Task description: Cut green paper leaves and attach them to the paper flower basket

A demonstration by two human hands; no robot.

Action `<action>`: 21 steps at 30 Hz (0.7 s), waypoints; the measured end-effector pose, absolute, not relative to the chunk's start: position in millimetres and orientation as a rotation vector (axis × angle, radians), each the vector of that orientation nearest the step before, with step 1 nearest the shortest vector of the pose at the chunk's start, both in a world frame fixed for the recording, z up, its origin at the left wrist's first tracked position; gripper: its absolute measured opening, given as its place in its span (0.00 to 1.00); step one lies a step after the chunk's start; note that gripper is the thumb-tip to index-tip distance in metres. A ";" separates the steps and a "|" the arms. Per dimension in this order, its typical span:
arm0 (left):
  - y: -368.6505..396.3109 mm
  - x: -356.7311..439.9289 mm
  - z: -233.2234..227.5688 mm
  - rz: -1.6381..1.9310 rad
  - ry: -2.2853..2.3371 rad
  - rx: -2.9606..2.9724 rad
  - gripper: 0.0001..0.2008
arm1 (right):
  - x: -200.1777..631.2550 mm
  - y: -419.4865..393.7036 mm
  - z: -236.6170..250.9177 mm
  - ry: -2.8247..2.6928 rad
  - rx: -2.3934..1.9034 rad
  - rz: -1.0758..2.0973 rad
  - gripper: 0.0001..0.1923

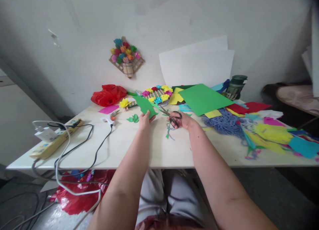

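My left hand (147, 117) is closed on a piece of green paper (144, 105), held up over the middle of the table. In my right hand (183, 120) is a pair of scissors (165, 111) with dark handles, its blades pointing left toward the paper's right edge. Whether the blades touch the paper I cannot tell. Small green paper leaves (133, 118) lie to the left of my left hand. Below the scissors are green scraps and a bit of blue yarn (170, 134). Behind the paper is a woven piece (157, 94) ringed with colourful paper flowers.
A glue gun (109, 118) with its cord lies on the left, near a power strip (56, 140). A large green sheet (204, 98), blue yarn (220, 123), coloured paper and a dark bottle (235, 87) crowd the right. A red plastic bag (109, 95) sits at the back left.
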State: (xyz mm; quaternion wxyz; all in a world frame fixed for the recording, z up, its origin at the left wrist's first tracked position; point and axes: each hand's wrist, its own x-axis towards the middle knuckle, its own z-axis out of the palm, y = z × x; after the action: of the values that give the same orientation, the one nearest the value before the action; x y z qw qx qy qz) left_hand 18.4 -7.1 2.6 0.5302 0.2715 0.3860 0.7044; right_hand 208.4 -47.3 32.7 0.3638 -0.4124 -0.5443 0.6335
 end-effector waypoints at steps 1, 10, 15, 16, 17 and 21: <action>-7.2 18.3 2.8 1.680 0.931 0.642 0.05 | 209.5 -47.7 33.2 -1.425 -1.058 1.640 0.16; -8.2 17.2 6.6 1.687 0.919 0.562 0.04 | 203.5 -47.6 31.2 -1.504 -1.244 1.475 0.15; -10.6 20.8 8.3 1.634 0.856 0.598 0.04 | 199.2 -43.9 26.8 -1.398 -1.207 1.499 0.18; -11.3 21.9 8.5 1.619 0.852 0.613 0.04 | 198.8 -43.2 26.3 -1.379 -1.208 1.508 0.18; -11.9 22.9 8.5 1.602 0.847 0.628 0.04 | 198.6 -42.5 26.0 -1.354 -1.215 1.515 0.19; -11.8 25.0 6.2 1.534 0.840 0.658 0.03 | 197.5 -40.3 25.6 -1.259 -1.222 1.495 0.19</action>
State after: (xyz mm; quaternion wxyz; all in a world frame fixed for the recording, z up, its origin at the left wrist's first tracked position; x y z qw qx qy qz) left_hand 25.0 -11.8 6.2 0.5945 0.2832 0.3614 0.6602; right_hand 197.5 -40.3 25.6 0.4061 -0.4844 -0.4990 0.5927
